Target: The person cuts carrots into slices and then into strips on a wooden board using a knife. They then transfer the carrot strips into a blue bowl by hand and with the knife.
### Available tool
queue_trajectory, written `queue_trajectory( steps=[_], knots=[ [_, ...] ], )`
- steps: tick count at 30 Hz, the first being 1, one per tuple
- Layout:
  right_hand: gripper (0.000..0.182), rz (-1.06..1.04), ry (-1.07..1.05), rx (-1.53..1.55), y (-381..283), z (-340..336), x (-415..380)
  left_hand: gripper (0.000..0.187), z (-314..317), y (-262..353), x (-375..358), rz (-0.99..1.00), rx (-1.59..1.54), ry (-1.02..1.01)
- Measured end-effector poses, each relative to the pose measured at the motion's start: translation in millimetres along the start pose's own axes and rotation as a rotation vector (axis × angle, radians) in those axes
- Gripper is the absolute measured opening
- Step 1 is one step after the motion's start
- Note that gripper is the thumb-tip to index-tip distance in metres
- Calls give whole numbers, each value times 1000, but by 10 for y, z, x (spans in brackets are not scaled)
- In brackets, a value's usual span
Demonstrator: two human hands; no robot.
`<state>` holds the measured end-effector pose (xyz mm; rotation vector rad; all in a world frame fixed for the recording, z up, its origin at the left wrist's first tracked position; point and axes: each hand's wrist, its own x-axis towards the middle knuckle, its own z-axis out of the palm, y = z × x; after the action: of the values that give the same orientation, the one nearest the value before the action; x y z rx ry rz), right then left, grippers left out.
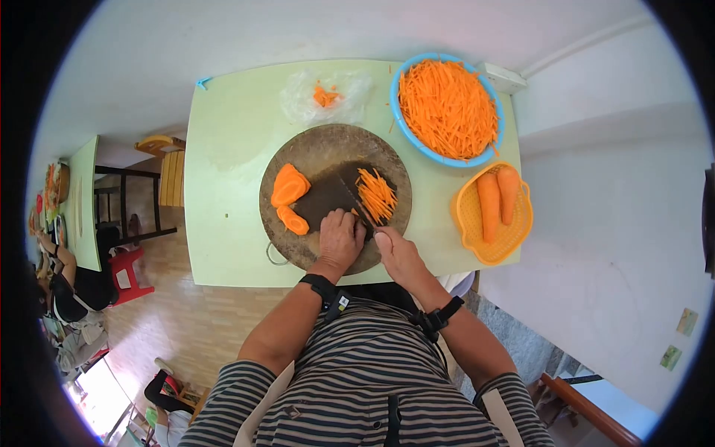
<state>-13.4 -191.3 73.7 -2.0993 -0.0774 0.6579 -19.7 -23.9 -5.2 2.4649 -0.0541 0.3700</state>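
On a round, dark cutting board [322, 149], my right hand [398, 257] is closed around the handle of a knife [357, 200], whose blade points up and left across the board. My left hand [342, 237] rests on the board just left of the knife with its fingers curled; a small orange piece shows by its fingertips, and what lies under them is hidden. Cut carrot strips [377, 196] lie right of the blade. Carrot slices [290, 185] sit in an overlapping pile at the board's left, with more slices [293, 220] just below.
A blue basin [395, 109] of carrot strips stands at the pale green table's [223, 164] back right. Below it, a yellow basket [471, 232] holds two whole carrots [488, 205]. A plastic bag [350, 97] with carrot bits lies behind the board. People and a red stool [128, 276] are far left.
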Motion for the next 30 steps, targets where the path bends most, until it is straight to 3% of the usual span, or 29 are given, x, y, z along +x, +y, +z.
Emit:
queue_trajectory(
  steps=[11, 20, 25, 30],
  knots=[
    [41, 106, -97, 21, -58, -157, -386, 19, 9, -23, -31, -61, -24, -25],
    [40, -83, 17, -135, 29, -4, -178, 22, 4, -17, -26, -46, -17, -39],
    [39, 125, -21, 90, -114, -8, 82, 17, 15, -7, -3, -23, -36, 26],
    [39, 130, -54, 88, -134, -123, -141, 16, 35, -42, -30, -33, -104, 51]
  ],
)
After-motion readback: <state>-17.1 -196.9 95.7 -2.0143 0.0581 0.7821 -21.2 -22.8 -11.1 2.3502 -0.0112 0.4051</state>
